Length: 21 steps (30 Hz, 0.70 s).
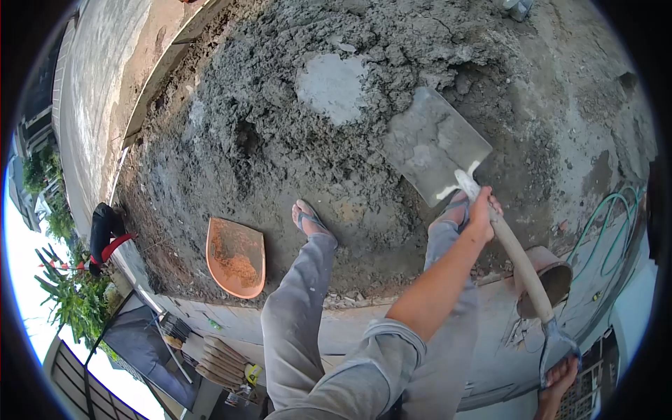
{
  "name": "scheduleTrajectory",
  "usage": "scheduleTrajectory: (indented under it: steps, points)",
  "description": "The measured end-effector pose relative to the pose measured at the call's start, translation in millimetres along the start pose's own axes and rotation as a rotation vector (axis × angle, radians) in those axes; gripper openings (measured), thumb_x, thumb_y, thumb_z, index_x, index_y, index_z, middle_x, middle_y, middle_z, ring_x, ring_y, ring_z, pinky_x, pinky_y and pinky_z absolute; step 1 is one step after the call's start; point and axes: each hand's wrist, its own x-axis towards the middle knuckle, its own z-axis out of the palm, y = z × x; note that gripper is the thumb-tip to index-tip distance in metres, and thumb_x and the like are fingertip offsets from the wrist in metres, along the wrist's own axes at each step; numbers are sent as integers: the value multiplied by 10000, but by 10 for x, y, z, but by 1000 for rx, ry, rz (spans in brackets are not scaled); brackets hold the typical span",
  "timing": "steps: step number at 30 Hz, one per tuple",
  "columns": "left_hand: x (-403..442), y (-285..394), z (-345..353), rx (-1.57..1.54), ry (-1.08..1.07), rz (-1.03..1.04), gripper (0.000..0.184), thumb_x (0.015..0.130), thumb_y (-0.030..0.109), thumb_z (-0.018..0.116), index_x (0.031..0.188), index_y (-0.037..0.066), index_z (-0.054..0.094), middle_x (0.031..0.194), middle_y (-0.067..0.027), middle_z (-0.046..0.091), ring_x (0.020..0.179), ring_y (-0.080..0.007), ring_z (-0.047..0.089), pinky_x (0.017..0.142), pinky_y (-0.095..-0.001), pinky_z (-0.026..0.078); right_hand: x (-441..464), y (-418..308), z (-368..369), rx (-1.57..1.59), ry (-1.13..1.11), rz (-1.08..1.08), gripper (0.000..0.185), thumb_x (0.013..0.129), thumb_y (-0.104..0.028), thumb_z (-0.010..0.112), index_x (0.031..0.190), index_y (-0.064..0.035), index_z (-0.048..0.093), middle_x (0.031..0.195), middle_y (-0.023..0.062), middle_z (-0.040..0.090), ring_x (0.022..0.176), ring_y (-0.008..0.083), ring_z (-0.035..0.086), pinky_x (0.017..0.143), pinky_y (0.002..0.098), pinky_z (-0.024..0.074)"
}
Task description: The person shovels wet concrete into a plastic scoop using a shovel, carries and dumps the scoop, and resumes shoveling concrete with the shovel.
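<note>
We identify grey trousers, loose and creased along the legs. At the trousers' lower ends we list thong sandals with dark grey-blue straps. In front of the trousers, we record a grey sleeve, rolled into a folded cuff above the bare forearm.

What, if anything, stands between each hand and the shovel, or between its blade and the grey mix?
Nothing visible: the left hand holds the shovel by its shaft, the right hand by its end handle; the blade lies at the grey mix.
</note>
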Motion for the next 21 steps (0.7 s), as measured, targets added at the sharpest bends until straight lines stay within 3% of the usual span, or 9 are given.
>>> scheduleTrajectory:
  steps: [1,2,4,9,15,17,21]
  points:
    - [203,995,151,84,-51,130,239,833,239,571,651,180,428,540,41,441,459,-113,446,467,-273,414,-117,165,1552,-35,69,-13,231,960,-319,487,785,-171,459,507,-86,226,358,18,236,312,201,228]
    - [334,1774,248,95,-107,60,252,827,222,564,625,181,417,524,44,431,455,-105,448,469,-255,429,-56,380,2202,-9,-55,-17,231,962,-299,486,773,-168,457,508,-89,240,361,19,228,311,206,218]
    - [441,2285,328,162,-141,211,254,831,226,555,625,159,423,552,37,449,478,-100,460,480,-240,449,37,679,2822,84,-66,-10,261,929,-282,527,719,-152,442,486,-85,253,349,33,209,326,217,214]
    - [700,2153,22,247,-105,273,262,831,231,546,614,154,421,558,31,441,491,-110,448,482,-246,450,898,1561,2473,52,-43,-67,277,894,-195,565,679,-150,397,464,-74,266,331,39,229,300,232,199]
    - [241,1766,-404,292,-39,367,242,830,241,554,644,167,418,578,36,433,507,-103,439,500,-259,443,1063,2179,1802,99,-78,-43,262,914,-192,547,707,-138,395,486,-74,276,341,35,252,304,214,200]
    - [-28,1671,-431,253,-55,388,226,830,252,558,676,166,417,595,42,421,530,-94,442,512,-262,426,1046,2040,1662,95,-82,-56,255,916,-192,545,715,-136,398,487,-72,284,342,35,254,304,211,201]
    - [-706,1709,-492,50,-138,385,300,813,277,578,601,174,393,562,39,408,511,-93,417,523,-247,427,774,1478,1563,-16,-164,-292,178,915,-199,547,799,-118,440,491,-63,315,344,35,259,308,208,210]
